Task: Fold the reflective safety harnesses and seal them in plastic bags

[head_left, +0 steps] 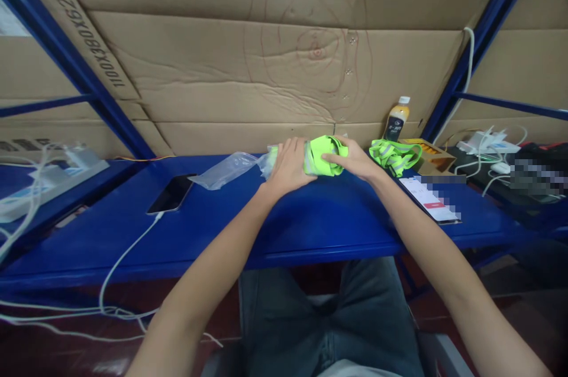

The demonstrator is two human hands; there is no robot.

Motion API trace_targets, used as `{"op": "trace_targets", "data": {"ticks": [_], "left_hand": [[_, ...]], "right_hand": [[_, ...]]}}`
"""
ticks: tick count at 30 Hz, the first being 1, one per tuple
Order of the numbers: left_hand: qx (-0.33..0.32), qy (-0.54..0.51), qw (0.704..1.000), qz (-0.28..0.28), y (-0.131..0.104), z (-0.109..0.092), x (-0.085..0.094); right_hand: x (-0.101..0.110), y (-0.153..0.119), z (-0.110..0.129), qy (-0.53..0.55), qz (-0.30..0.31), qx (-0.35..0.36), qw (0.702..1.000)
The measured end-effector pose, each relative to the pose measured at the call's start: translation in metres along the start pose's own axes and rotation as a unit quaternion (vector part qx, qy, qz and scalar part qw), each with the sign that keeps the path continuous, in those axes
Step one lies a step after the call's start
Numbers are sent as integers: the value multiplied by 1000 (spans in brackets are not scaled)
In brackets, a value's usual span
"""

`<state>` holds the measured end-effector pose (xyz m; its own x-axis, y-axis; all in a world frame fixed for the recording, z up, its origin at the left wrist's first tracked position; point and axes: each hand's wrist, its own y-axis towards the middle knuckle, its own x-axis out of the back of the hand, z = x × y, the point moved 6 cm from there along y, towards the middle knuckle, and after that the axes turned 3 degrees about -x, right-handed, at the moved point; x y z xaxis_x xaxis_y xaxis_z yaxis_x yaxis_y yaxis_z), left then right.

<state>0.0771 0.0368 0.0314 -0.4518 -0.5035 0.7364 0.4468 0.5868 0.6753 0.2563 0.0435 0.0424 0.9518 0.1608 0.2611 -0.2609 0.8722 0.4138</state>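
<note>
A neon yellow-green bundle of reflective straps (326, 155), with grey reflective bands, lies folded on the blue table between my hands. My left hand (290, 165) is closed over its left part, the back of the hand facing up and the fingers pointing away from me. The right end is gripped by my right hand (352, 158), thumb lying across the near side. Beside my left hand a clear plastic bag (228, 170) stretches out to the left. Some green fabric shows at the bag's end; whether it is inside cannot be made out.
Right of my hands lie a second neon strap bundle (394, 157), a drink bottle (396, 119), an open carton (428, 156) and a lit phone (430, 199). A dark phone (171, 194) with a white cable lies left. A cardboard wall (213, 69) stands behind the blue table (328, 223).
</note>
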Motion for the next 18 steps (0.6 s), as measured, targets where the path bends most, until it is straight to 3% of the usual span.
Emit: {"op": "trace_targets", "data": {"ticks": [5,9,14,18], "left_hand": [[-25,-18,999,-26,-2,-10,7],[-45,-30,999,-1,-3,-15,1],[35,-64,996,-45,1,0,1],[44,-56,996,-49,1,3,3]], "right_hand": [[2,-4,7,-48,35,28,998],[4,-6,3,-77,56,20,995],[7,-2,0,-31,2,29,999],[0,-1,-4,18,31,-28,999]]}}
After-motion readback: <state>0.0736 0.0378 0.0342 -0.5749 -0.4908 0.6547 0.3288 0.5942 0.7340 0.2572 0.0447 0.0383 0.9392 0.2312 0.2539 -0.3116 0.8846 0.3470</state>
